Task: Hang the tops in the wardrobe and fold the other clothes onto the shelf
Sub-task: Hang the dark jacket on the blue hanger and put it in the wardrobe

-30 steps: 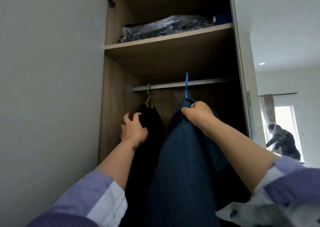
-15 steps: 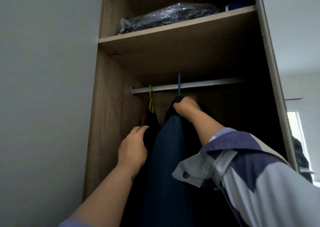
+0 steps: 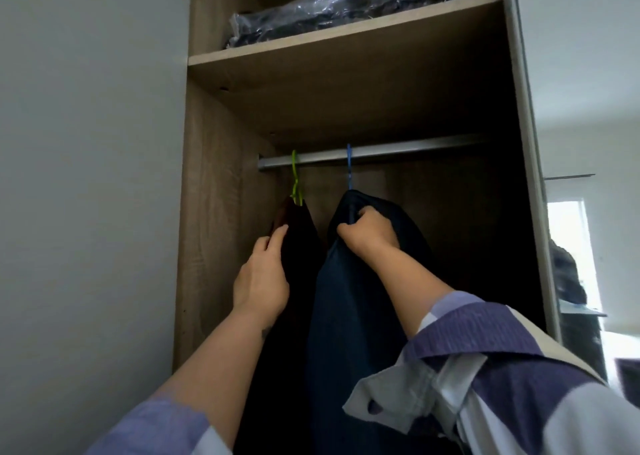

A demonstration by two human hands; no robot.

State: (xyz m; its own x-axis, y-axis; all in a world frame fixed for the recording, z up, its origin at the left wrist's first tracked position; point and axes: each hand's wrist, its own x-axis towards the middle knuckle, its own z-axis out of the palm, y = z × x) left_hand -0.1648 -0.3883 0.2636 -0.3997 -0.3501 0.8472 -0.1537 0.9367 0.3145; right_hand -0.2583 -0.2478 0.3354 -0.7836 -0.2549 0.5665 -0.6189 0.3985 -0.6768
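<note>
Our right hand point(image 3: 369, 234) grips the blue top point(image 3: 349, 316), hanging straight down from the rail point(image 3: 398, 150); our left hand point(image 3: 261, 281) rests flat on the black top point(image 3: 298, 232).

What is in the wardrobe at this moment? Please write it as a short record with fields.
rail: metal rail under the shelf
hangers: green hanger to the left, blue hanger to the right, both hooked on the rail
garments: black top on the green hanger, dark blue top on the blue one
left hand: straight fingers touch the black top
right hand: grips the dark blue top near the hanger
shelf content: plastic-wrapped bundle
</note>
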